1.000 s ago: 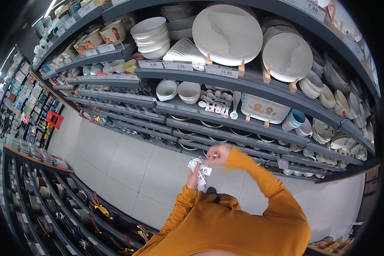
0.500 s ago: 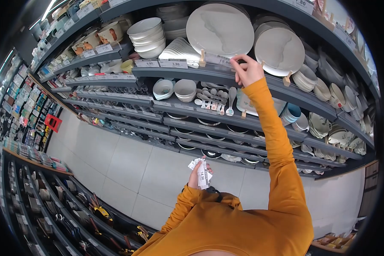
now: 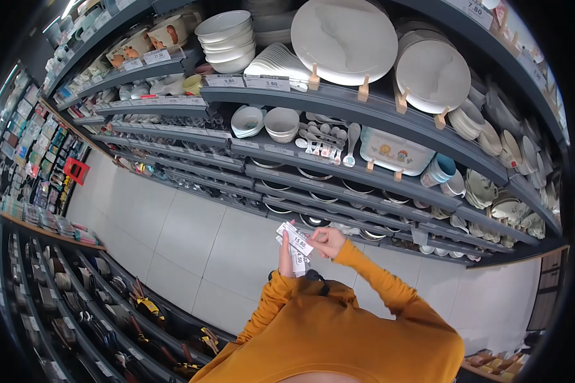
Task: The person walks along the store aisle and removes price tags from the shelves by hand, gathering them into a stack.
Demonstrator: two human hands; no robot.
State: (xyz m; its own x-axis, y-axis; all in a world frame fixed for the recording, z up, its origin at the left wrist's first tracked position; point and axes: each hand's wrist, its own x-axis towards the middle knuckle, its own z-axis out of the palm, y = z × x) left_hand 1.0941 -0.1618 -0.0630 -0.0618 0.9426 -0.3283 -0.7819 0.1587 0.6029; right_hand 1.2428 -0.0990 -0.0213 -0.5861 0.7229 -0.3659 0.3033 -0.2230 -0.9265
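My left hand (image 3: 287, 256) is closed round a small bundle of white price labels (image 3: 298, 258), held low in front of my body. On top of the bundle lies a label (image 3: 295, 239) printed 15.80. The fingertips of my right hand (image 3: 328, 242) pinch the right end of that label, so both hands meet at it. Beyond them, a large white oval plate (image 3: 345, 41) and a smaller grey-white plate (image 3: 433, 75) lean upright on the upper shelf. Small wooden stands (image 3: 363, 89) prop them at the front.
Dark shelf racks curve round ahead of me. Stacked white bowls (image 3: 225, 41), spoons (image 3: 326, 137) and a patterned tray (image 3: 396, 152) stand on them. Shelf labels (image 3: 268, 83) line the edge. Behind-left is another rack (image 3: 89, 319); a red stool (image 3: 76, 171) stands on the tiled floor.
My right hand has come down from the upper shelf edge to my left hand, bringing a price label. The shelf edge below the large plate now shows no label there.
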